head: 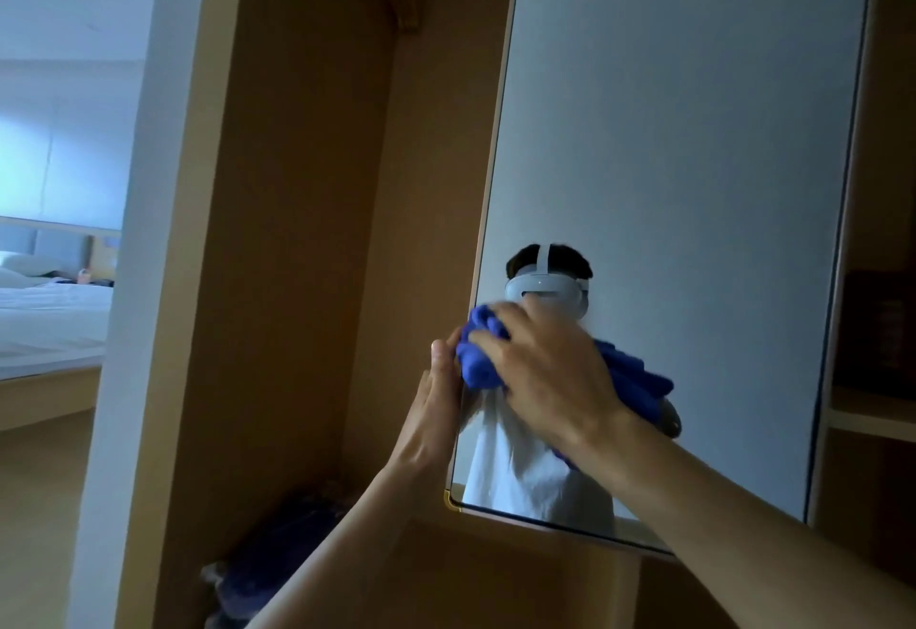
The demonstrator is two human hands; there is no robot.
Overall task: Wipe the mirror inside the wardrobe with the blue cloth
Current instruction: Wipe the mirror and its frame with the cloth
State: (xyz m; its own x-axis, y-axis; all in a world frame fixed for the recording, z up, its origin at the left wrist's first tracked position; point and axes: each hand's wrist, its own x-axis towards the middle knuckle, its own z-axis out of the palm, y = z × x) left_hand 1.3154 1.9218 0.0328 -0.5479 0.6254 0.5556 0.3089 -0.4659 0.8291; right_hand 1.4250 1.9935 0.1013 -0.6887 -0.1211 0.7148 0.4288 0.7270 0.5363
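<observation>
Near the left edge of the mirror [694, 182], clutched the blue cloth [478, 361] in the right hand [550, 371], left hand [431, 410] alongside — grip unclear — perhaps risking streaks from bunching.

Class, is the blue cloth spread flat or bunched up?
Bunched up: the blue cloth bulges in thick folds, gripped by the right hand against the mirror.
</observation>
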